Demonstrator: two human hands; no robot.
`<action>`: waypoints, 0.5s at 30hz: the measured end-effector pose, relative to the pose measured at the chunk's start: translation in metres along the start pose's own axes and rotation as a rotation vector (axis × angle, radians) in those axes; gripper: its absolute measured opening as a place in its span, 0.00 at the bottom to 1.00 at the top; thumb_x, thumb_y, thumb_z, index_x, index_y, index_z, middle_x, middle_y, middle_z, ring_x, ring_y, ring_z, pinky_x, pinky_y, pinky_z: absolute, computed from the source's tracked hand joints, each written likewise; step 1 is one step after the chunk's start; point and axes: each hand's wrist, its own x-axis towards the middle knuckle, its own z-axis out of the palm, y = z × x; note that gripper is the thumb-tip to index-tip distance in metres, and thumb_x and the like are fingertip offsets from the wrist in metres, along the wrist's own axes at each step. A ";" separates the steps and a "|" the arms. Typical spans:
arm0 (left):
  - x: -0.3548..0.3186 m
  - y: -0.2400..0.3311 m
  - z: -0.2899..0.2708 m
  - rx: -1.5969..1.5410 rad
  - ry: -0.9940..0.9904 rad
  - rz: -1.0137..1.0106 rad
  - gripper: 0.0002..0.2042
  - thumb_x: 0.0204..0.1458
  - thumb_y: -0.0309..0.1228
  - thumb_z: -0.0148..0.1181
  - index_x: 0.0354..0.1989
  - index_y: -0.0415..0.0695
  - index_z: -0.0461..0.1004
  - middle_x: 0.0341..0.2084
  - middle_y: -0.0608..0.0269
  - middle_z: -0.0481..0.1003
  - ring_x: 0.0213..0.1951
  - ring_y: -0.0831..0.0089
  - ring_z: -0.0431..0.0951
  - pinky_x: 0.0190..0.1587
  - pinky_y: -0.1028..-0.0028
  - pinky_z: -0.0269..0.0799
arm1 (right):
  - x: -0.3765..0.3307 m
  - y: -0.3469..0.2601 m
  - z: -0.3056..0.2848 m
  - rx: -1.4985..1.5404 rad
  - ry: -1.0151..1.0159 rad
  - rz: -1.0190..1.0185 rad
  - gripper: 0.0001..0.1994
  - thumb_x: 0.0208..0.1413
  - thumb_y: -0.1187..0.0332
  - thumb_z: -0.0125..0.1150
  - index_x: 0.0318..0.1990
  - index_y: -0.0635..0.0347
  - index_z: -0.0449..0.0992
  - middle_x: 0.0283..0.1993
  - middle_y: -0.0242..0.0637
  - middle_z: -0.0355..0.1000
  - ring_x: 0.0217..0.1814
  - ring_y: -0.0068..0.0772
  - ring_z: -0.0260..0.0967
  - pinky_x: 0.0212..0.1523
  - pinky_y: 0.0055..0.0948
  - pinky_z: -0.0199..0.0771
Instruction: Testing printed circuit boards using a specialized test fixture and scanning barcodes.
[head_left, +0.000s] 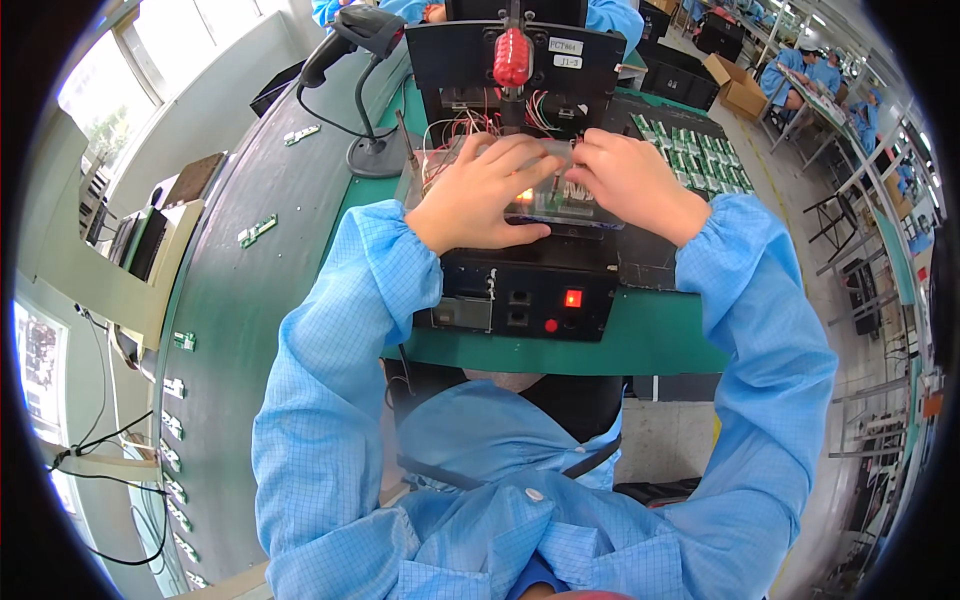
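Both hands are resting on a clear plastic fixture plate [560, 195] sitting atop a black test box [530, 285] on the green surface [640, 340]. The left hand [480, 190] is lying palm down, its grip flat and open, fingers spread across the plate and pressing on it, thumb stretched along the near edge. The right hand [630, 180] is curled at the plate's right end; its fingertips are tucked under, so whether that grip is closed on anything cannot be told. Between the two hands an orange light is glowing through the plastic, with a green circuit board [555, 207] lying beneath the plate.

Just beyond the hands, a red toggle-clamp handle [511, 57] is standing upright on a black back panel [520, 60], with red and white wires [455, 130] bunching under it, touching the far side of the fixture. Below the hands, on the box's front face, a red lit switch [572, 298] is showing.

To the right of the right hand and further back, a black tray [625, 105] is holding rows of small green circuit boards [700, 155], packed side by side. To the left of the left hand, a barcode scanner [355, 35] is perching on a bent stand [372, 155], near the fixture's corner. Farther left, loose small boards [257, 230] are lying well apart on the dark conveyor belt [250, 300]. Other people in blue coats [815, 70] are sitting far off to the right.
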 end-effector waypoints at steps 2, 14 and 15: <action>-0.001 0.000 0.000 0.004 0.010 0.001 0.38 0.44 0.47 0.74 0.65 0.49 0.69 0.58 0.60 0.70 0.63 0.60 0.68 0.62 0.57 0.60 | 0.000 0.000 0.001 -0.035 0.009 0.018 0.10 0.59 0.62 0.65 0.35 0.61 0.79 0.35 0.40 0.73 0.38 0.49 0.76 0.38 0.45 0.77; -0.002 0.001 0.000 -0.004 0.001 -0.004 0.38 0.43 0.47 0.74 0.65 0.49 0.69 0.58 0.60 0.70 0.63 0.60 0.68 0.63 0.56 0.60 | 0.002 0.001 0.001 -0.043 0.070 -0.019 0.10 0.54 0.63 0.68 0.32 0.60 0.80 0.31 0.38 0.72 0.35 0.47 0.76 0.35 0.44 0.77; -0.002 0.001 0.000 0.001 0.006 0.000 0.38 0.43 0.47 0.74 0.65 0.49 0.69 0.59 0.60 0.70 0.63 0.60 0.68 0.63 0.56 0.60 | 0.001 -0.001 0.002 -0.055 0.089 -0.015 0.10 0.54 0.63 0.68 0.31 0.60 0.80 0.31 0.38 0.72 0.35 0.47 0.75 0.35 0.44 0.77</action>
